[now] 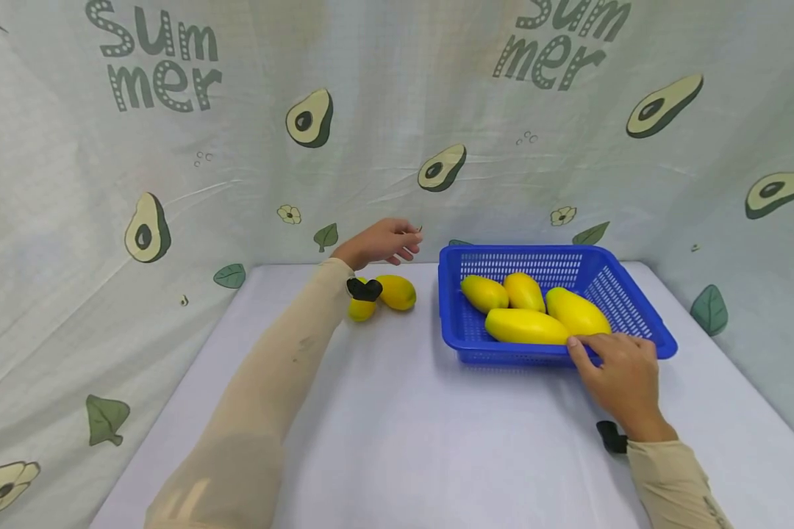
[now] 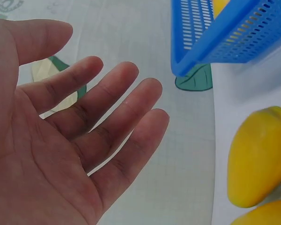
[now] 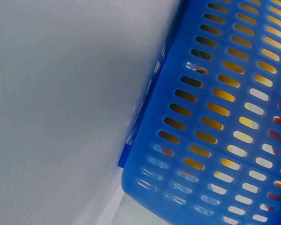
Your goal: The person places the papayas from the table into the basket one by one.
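My left hand is raised near the back edge of the table, its fingers loosely spread and the palm bare in the left wrist view. Below it and to the right in that view lies a yellow mango. On the table, another mango sits close to it, partly hidden by the black wrist camera. At the front rim of a blue plastic basket, my right hand grips the edge. Inside the basket lie several yellow fruits, among them a long one along the front wall.
A white-covered table carries everything. Behind it and at both sides hangs a pale cloth printed with avocados, leaves and lettering. The basket's slotted wall fills much of the right wrist view.
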Action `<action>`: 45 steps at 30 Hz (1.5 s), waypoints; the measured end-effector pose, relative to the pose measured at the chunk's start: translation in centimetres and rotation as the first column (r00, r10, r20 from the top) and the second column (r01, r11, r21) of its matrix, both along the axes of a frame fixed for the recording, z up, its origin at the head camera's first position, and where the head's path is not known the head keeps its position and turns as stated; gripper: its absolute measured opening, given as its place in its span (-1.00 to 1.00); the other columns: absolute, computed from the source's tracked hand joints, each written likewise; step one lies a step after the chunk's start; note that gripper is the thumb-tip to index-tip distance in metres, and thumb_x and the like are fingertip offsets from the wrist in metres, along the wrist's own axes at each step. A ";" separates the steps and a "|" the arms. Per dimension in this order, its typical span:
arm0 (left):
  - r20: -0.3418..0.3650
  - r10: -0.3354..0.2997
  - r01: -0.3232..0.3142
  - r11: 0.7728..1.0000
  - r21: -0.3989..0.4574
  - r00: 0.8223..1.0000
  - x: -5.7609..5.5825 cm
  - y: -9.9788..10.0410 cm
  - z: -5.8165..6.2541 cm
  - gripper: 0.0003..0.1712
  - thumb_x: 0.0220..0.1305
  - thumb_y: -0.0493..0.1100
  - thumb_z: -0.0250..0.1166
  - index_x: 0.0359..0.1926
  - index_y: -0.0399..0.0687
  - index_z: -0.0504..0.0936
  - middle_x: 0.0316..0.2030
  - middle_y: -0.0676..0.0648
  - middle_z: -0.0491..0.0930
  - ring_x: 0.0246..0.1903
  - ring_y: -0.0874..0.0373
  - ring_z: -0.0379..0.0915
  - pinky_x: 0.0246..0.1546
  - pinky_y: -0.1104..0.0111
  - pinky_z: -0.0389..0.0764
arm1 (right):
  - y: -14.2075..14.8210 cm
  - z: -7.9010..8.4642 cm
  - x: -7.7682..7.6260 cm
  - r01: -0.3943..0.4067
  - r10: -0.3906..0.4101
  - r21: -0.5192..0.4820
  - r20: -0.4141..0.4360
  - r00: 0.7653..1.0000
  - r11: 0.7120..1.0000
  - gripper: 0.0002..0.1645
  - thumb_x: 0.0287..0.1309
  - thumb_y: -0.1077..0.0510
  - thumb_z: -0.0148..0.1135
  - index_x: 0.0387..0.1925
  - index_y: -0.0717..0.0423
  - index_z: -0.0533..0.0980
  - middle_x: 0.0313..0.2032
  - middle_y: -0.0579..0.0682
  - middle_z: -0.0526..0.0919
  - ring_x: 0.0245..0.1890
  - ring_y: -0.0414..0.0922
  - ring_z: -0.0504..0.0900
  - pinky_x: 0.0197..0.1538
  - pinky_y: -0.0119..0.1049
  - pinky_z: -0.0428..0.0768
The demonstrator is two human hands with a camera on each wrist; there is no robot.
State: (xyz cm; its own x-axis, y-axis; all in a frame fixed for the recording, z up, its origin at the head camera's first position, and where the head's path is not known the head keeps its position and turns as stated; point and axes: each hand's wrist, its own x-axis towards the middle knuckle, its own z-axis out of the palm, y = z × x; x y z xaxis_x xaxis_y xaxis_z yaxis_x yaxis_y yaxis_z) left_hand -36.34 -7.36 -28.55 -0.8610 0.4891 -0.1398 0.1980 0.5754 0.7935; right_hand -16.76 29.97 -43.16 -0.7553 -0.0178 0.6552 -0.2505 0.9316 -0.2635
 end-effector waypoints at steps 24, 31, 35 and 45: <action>-0.266 0.111 -0.168 0.965 -0.201 0.958 2.2 -5.2 -4.7 -0.65 0.49 0.07 0.13 0.09 -0.02 0.58 0.00 -0.04 0.60 0.00 0.01 0.49 0.13 0.08 0.52 | 0.2 -0.3 0.0 -0.018 0.018 -0.010 -0.034 0.999 1.000 -0.62 0.24 0.02 0.27 -0.25 0.31 0.69 -0.30 0.28 0.72 -0.16 0.29 0.60 -0.04 0.20 0.29; -0.296 0.175 -0.243 0.947 -0.211 0.939 2.7 -6.3 -7.0 -0.64 0.46 0.07 0.15 0.08 -0.03 0.59 -0.01 -0.05 0.59 -0.02 0.01 0.49 0.10 0.08 0.53 | 0.4 -0.4 -0.3 -0.032 0.032 -0.011 -0.046 0.998 0.999 -0.62 0.23 0.02 0.27 -0.24 0.32 0.69 -0.32 0.27 0.72 -0.16 0.28 0.60 -0.03 0.19 0.30; -0.321 0.179 -0.264 0.933 -0.243 0.930 2.9 -6.8 -7.8 -0.61 0.44 0.08 0.17 0.10 -0.05 0.59 0.09 -0.10 0.56 0.05 -0.04 0.46 0.14 0.04 0.50 | 0.3 -0.5 -0.3 -0.029 0.028 -0.015 -0.034 0.999 0.999 -0.61 0.25 0.01 0.26 -0.24 0.32 0.69 -0.31 0.27 0.72 -0.15 0.28 0.60 -0.03 0.19 0.29; -0.318 0.212 -0.316 0.891 -0.326 0.924 3.3 -7.3 -9.1 -0.38 0.33 0.14 0.27 0.32 0.04 0.47 0.36 -0.22 0.27 0.20 -0.15 0.31 0.19 -0.14 0.43 | 0.2 -0.2 -0.2 -0.023 0.022 -0.015 -0.029 0.999 1.000 -0.61 0.25 0.02 0.25 -0.24 0.32 0.69 -0.31 0.28 0.72 -0.15 0.28 0.60 -0.05 0.18 0.29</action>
